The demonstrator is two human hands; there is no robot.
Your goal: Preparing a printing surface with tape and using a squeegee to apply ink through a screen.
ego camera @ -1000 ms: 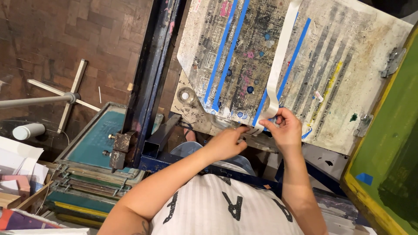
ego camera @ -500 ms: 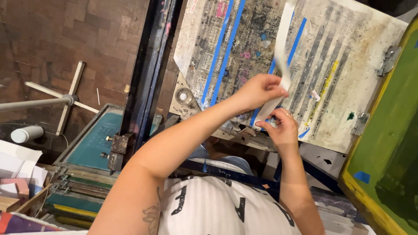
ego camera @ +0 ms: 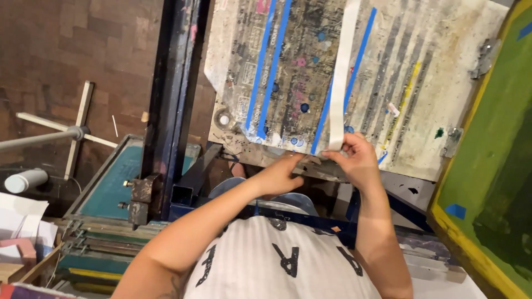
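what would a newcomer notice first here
A long white strip runs down the middle of the ink-stained board, its lower end pinched by the right hand, the left hand beside it at the board's near edge. Blue tape lines stripe the board; a green screen fills the right edge.

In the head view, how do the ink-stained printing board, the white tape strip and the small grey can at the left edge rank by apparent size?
1. Ink-stained printing board, clearly largest.
2. White tape strip, long and narrow, its lower end held by the right hand.
3. Small grey can, smallest; it lies farther from the camera, so this last rank is unsure.
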